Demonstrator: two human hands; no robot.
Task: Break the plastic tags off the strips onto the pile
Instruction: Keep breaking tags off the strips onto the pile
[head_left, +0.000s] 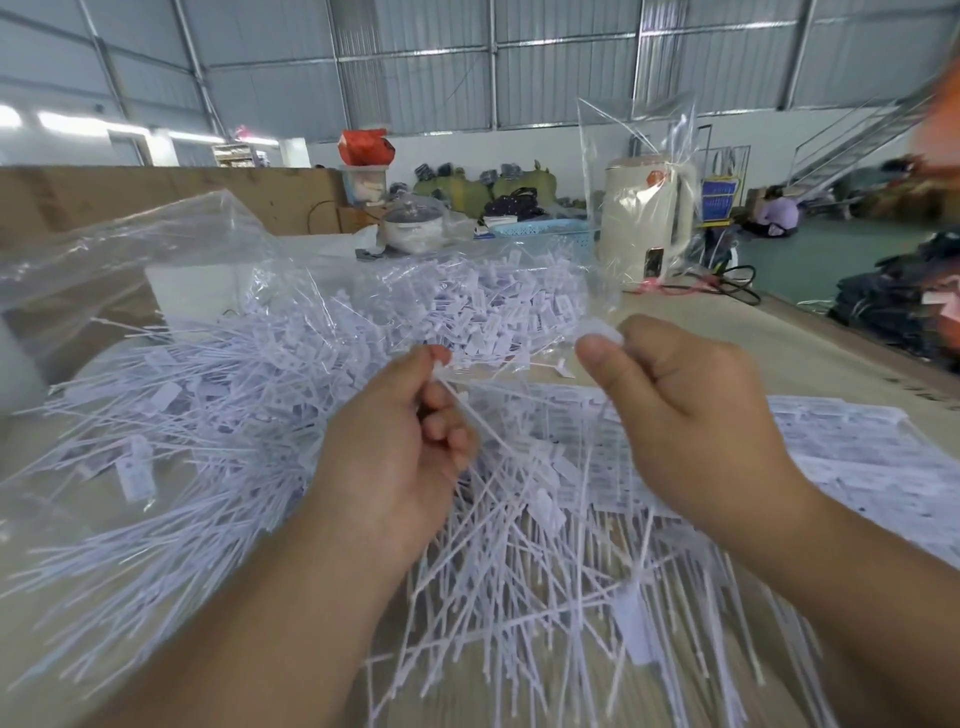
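Head view: a clear bag (130, 270) lies crumpled at left, a bagged kettle (647, 218) stands behind, flat sheets (857, 457) lie at right. The white pile (519, 597) of thin strips and tags covers the worktop (810, 353). Left hand (400, 447) curls around a strip (467, 410); right hand (675, 395) pinches a small tag (602, 330), both above the pile

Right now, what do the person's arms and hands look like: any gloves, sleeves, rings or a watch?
Both are bare. The left hand and right hand wear no gloves, and no rings show on the visible fingers. Both forearms are uncovered down to the bottom edge of the picture, with no sleeve, watch or wristband in sight. The nails are short and unpainted.
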